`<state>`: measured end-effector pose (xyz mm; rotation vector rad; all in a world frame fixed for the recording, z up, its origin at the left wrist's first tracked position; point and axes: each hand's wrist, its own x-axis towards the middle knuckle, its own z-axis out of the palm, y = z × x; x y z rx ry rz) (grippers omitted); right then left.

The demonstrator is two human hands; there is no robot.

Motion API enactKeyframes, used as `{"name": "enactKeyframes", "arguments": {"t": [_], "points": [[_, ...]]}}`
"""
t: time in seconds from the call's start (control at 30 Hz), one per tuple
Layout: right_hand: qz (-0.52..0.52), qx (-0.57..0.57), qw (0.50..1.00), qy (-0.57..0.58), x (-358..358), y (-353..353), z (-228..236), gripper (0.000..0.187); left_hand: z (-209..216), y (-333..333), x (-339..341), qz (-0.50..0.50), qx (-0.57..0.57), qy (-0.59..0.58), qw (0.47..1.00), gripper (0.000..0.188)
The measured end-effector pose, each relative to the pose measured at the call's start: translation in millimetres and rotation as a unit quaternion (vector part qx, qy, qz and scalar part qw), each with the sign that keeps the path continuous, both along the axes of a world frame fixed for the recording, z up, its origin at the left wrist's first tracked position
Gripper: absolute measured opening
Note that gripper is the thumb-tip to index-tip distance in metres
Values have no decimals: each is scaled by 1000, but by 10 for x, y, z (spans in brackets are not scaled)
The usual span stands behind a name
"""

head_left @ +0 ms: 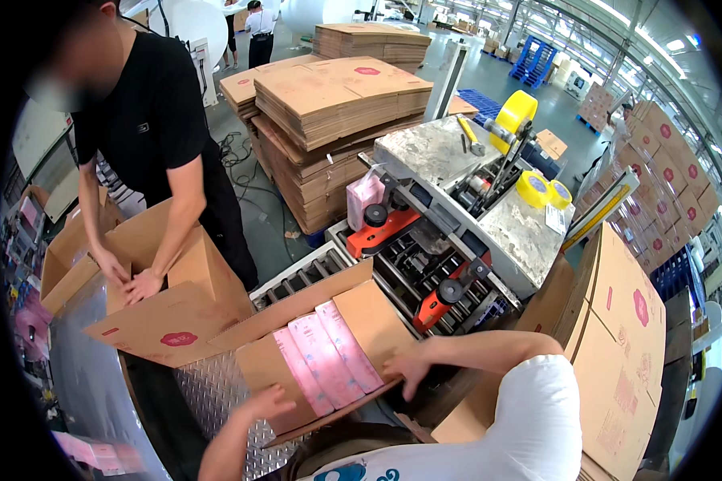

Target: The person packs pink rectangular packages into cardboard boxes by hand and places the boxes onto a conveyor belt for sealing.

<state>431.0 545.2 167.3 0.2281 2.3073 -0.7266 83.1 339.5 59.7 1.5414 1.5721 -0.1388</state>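
Observation:
A brown cardboard box (369, 317) lies before me with its two end flaps folded in. Pink-and-white soft packs (329, 357) show in the gap between those flaps. The far long flap (297, 305) stands up, and the near one leans out toward me. My left hand (266, 403) is at the box's near left corner, fingers stretched out and holding nothing. At the right end, my right hand (411, 365) has its fingers spread at the folded flap's edge; whether it presses on the cardboard I cannot tell.
Across to the left, a co-worker reaches both hands into another open box (176, 321). A roller conveyor (321, 272) with a tape sealing machine (489, 232) adjoins my box. Flat cardboard stacks stand behind (337, 96) and at my right (618, 337). A metal plate (208, 385) lies at left.

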Motion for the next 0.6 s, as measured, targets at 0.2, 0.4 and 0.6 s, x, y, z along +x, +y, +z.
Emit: {"name": "enactKeyframes", "arguments": {"t": [0.2,0.4,0.6], "points": [[-457,186,863,106,-101,267,-687,127,989,1179,-114,160,521,224,808,46],[-724,-248,637,-90,412,128,-835,98,800,351,-319,157,192,43,968,63],[-728,-193,657,14,-40,697,-1096,89,-514,-368,-14,155,331,79,928,67]]}}
